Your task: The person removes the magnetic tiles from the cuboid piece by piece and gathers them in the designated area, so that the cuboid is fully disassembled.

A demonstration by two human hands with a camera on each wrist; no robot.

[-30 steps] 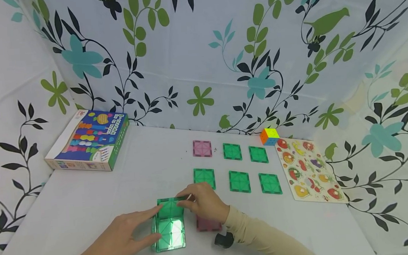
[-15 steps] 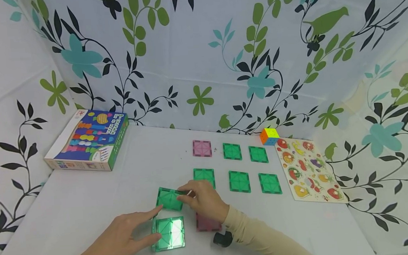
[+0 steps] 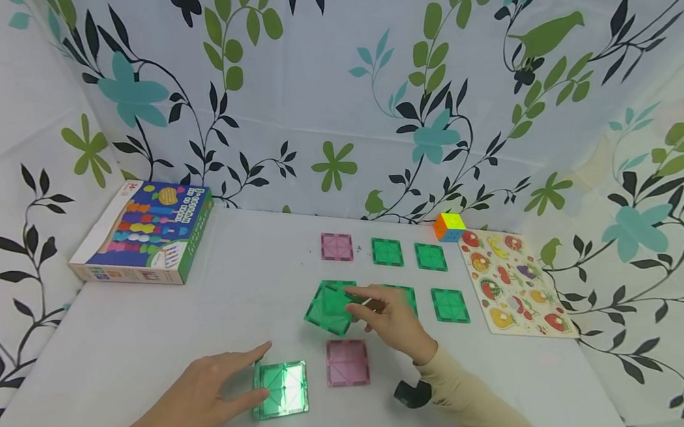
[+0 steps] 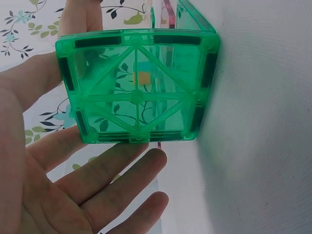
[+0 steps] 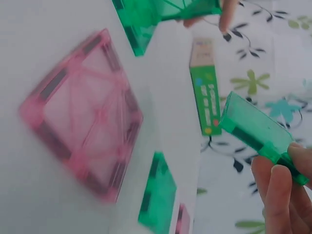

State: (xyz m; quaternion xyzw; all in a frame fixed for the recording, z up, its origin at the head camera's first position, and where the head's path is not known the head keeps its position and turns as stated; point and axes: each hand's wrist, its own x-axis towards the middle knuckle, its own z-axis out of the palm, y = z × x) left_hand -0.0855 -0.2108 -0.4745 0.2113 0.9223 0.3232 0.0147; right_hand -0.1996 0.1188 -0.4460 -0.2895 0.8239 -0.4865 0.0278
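Observation:
My right hand (image 3: 392,318) pinches a green magnetic tile (image 3: 326,314) by its edge between thumb and fingers. It hovers tilted over another green tile on the table, partly covering it from view. In the right wrist view the held green tile (image 5: 256,124) shows its clear face. My left hand (image 3: 211,388) lies beside a small structure of green magnetic tiles (image 3: 281,390), fingers spread and thumb at its near left edge. The left wrist view shows an upright green wall (image 4: 139,87) of it, the left fingers (image 4: 122,190) extended. A pink tile (image 3: 348,363) lies flat to its right.
Several more tiles lie in rows farther back, among them a pink tile (image 3: 337,247) and a green tile (image 3: 450,305). A toy box (image 3: 143,232) stands at back left. At right are a puzzle cube (image 3: 450,227) and a fruit board (image 3: 513,281).
My right hand has lifted the green tile off the back of the structure and carried it right and away. The near pink tile is now uncovered. My left hand has stayed nearly still.

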